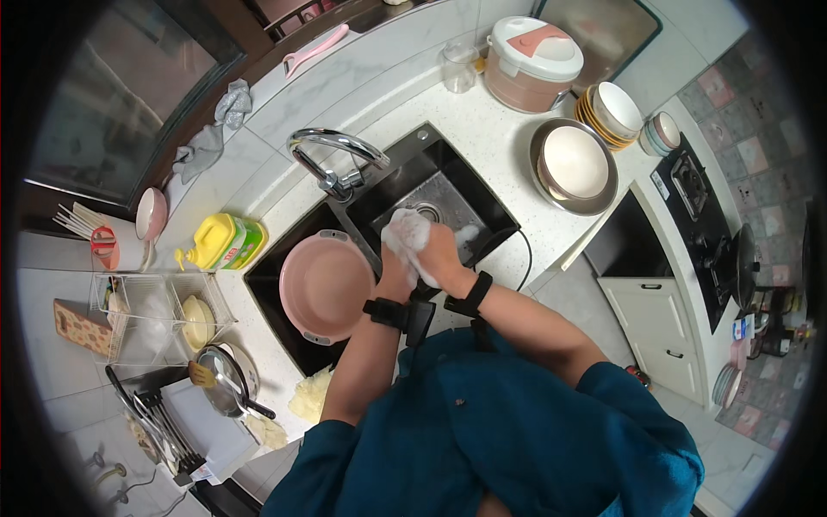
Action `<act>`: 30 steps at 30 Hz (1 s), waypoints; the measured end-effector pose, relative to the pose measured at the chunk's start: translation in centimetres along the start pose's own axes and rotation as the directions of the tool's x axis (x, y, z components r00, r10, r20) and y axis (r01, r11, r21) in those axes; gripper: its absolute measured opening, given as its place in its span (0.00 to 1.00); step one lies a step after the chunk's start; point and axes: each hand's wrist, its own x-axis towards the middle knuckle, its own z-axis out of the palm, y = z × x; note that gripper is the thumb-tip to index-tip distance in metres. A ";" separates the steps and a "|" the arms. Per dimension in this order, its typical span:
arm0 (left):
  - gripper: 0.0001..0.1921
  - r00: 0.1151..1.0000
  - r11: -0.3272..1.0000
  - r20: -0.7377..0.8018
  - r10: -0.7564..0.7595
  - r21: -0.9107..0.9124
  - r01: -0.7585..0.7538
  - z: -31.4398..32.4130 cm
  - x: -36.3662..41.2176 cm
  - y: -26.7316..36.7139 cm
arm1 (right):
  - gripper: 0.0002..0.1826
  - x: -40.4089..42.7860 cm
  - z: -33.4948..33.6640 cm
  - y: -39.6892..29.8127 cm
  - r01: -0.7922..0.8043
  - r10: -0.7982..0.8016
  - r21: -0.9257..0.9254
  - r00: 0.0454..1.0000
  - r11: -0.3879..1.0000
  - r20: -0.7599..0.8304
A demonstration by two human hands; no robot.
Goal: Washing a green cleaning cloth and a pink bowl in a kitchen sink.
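My left hand (395, 266) and my right hand (438, 253) press together over the right basin (462, 171) of the black double sink. Thick white foam (407, 231) coats the fingers and hides whether anything is between them. More suds cling inside the basin, beside my right hand. Just behind my hands is the metal drain (428, 211). The chrome faucet (339, 145) arches over this basin, and no water stream shows. To the left of my hands, a pink plastic tub (328, 284) sits in the left basin.
A yellow detergent jug (223, 241) stands left of the sink, near a white wire rack (165, 316). To the right are a steel bowl (537, 187) holding a cream bowl (575, 161), stacked dishes (610, 116) and a pink-and-white lidded cooker (531, 71). A black cable (530, 252) hangs near the sink's corner.
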 end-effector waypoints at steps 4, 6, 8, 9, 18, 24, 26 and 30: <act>0.17 0.955 0.956 0.095 -0.280 -0.058 0.286 -0.2 1.4 1.2 | 0.18 2.2 -1.1 1.7 -0.047 0.040 0.106 0.997 0.993 0.067; 0.17 0.922 0.926 0.206 -0.329 -0.118 0.357 0.4 1.1 1.7 | 0.22 3.5 -2.3 3.2 -0.277 0.209 0.408 0.957 0.870 0.203; 0.17 0.961 0.973 0.187 -0.202 -0.077 0.219 0.8 0.3 2.6 | 0.19 3.6 -3.6 3.3 -0.500 0.290 0.678 0.866 0.538 0.408; 0.17 0.975 0.988 0.175 -0.134 -0.057 0.146 0.7 0.0 2.8 | 0.18 3.6 -4.3 3.1 -0.589 0.286 0.742 0.806 0.320 0.518; 0.12 0.988 0.970 0.087 0.130 0.193 -0.144 -0.8 0.4 1.4 | 0.15 2.0 -3.8 2.8 -0.374 0.322 0.241 0.919 0.896 0.228; 0.18 0.976 0.815 -0.001 0.219 0.550 -0.183 1.2 -0.5 0.4 | 0.17 0.6 -0.5 1.0 -0.134 0.140 -0.071 0.987 0.988 0.081; 0.21 0.981 0.957 -0.186 -0.060 0.270 0.110 2.8 -0.7 0.7 | 0.19 2.5 -1.8 2.3 -0.351 0.373 -0.148 0.912 0.924 0.168; 0.21 0.985 0.958 -0.071 -0.157 0.230 0.169 1.8 -0.1 3.0 | 0.17 0.6 -1.3 -0.7 -0.039 0.038 0.041 0.999 0.998 0.032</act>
